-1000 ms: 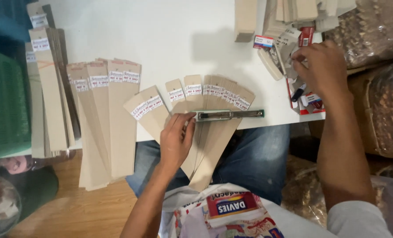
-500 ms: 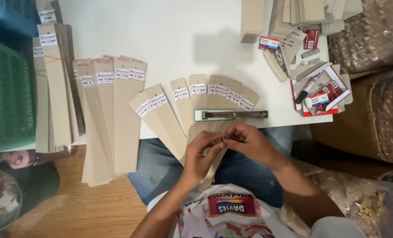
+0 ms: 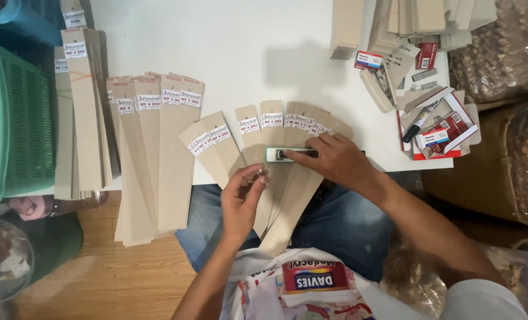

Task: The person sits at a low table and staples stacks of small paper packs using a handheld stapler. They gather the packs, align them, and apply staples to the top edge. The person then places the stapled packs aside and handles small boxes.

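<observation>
Several long tan cardboard strips (image 3: 213, 148) with white labels lie fanned at the white table's (image 3: 246, 53) near edge, hanging over my lap. A slim metal stapler (image 3: 282, 155) lies across them. My right hand (image 3: 332, 161) covers the stapler's right part, fingers closed on it. My left hand (image 3: 243, 195) hovers just below the table's edge and pinches a small shiny strip of staples (image 3: 260, 173) between thumb and fingertips.
More labelled strips (image 3: 151, 154) are stacked to the left beside a green plastic basket (image 3: 15, 118). An open red-and-white box (image 3: 439, 127) with a marker and small staple boxes sits on the right. Plain cardboard stacks (image 3: 418, 18) are at the back, bags (image 3: 513, 53) beyond.
My right hand came back from the box on the right, met my left hand above my lap, then moved onto the stapler. My left hand lifted off the strips and now pinches staples.
</observation>
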